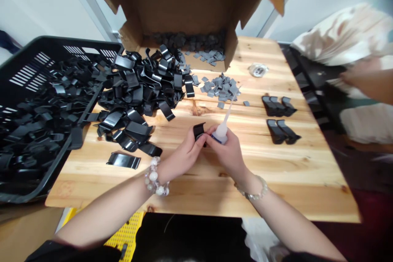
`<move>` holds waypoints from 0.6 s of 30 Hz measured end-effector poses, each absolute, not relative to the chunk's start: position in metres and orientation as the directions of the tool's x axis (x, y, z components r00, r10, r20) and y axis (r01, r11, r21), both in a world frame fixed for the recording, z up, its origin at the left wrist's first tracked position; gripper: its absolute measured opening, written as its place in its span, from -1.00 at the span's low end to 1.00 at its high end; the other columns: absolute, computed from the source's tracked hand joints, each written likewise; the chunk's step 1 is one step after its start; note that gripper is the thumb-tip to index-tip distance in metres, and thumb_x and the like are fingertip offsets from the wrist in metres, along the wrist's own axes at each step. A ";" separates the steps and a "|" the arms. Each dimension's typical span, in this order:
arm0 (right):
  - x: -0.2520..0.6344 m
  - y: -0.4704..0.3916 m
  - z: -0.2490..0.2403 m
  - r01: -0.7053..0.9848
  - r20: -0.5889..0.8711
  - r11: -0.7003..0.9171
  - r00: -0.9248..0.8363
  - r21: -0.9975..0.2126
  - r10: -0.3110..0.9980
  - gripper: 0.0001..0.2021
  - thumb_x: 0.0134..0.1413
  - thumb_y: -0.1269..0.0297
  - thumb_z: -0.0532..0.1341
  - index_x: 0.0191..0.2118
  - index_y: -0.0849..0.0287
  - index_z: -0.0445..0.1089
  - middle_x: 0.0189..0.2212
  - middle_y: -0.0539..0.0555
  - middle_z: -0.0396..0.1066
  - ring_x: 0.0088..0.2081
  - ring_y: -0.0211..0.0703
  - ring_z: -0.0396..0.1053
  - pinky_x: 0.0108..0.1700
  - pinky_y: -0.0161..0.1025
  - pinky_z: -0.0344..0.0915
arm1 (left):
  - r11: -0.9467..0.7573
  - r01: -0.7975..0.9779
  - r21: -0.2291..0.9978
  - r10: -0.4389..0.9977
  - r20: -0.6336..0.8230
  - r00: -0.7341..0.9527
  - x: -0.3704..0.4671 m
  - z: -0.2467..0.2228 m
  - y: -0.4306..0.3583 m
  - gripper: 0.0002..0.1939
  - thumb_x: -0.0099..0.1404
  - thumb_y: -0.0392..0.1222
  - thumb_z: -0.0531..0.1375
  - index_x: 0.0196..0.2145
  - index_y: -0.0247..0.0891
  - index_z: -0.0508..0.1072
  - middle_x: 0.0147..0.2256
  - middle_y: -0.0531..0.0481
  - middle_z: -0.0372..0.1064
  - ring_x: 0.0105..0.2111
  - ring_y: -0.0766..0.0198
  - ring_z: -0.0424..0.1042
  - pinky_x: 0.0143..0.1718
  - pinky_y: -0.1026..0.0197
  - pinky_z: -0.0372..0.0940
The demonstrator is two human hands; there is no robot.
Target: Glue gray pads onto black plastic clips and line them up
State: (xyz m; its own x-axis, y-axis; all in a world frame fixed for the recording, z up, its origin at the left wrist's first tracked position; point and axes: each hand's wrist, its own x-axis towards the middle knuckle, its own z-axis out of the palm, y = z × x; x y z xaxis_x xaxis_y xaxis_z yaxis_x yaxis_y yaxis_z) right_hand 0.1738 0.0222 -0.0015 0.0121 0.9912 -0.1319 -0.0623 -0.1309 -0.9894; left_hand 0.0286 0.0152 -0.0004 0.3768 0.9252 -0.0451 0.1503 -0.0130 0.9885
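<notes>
Between the fingers of my left hand (188,147) is a bent black plastic clip (198,130), raised over the middle of the table. My right hand (229,151) grips a small glue bottle (221,132) with a long clear nozzle that points up and away from me. The fingertips of both hands meet at the clip; whether the right ones also pinch something is hidden. Beyond the hands lies a scatter of small grey square pads (223,87). A single black clip (123,160) rests on the wood to the left of my left wrist.
A heap of black clips (138,86) covers the table's left side, beside a black crate (18,77) full of them. An open cardboard box (190,4) holds grey pads at the back. Clips stand in two rows (276,131) at right, near a tape roll (258,70). Another person's arm (368,77) shows at right.
</notes>
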 end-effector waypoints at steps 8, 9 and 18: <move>0.194 0.043 -0.003 -0.196 -0.243 -0.290 -0.232 -0.937 0.942 -0.58 -0.07 0.08 0.34 -0.12 0.11 0.25 -0.46 -0.02 0.41 -0.44 -0.15 0.43 -0.63 -0.31 0.29 | 0.218 -0.072 0.973 0.952 -0.196 0.235 0.024 0.002 0.026 -0.81 0.39 -0.09 0.02 -0.22 -0.24 0.33 -0.31 0.01 0.31 -0.26 0.22 0.32 -0.08 0.15 0.23; 0.197 0.045 -0.004 -0.204 -0.251 -0.301 -0.240 -0.931 0.938 -0.59 -0.09 0.09 0.35 -0.15 0.10 0.23 -0.44 -0.02 0.42 -0.43 -0.15 0.44 -0.61 -0.31 0.31 | 0.230 -0.090 0.969 0.951 -0.204 0.234 0.024 0.002 0.027 -0.80 0.39 -0.08 0.02 -0.24 -0.24 0.33 -0.33 0.02 0.30 -0.30 0.23 0.32 -0.12 0.15 0.24; 0.208 0.054 0.005 -0.420 -0.200 -0.264 -0.190 -0.869 0.961 -0.65 -0.09 0.23 0.38 -0.15 0.13 0.36 -0.24 0.03 0.47 -0.25 -0.25 0.46 -0.15 -0.25 0.41 | 0.256 -0.175 0.951 0.951 -0.215 0.224 0.021 0.000 0.031 -0.79 0.35 -0.03 0.07 -0.32 -0.23 0.32 -0.37 0.03 0.30 -0.38 0.26 0.31 -0.23 0.17 0.24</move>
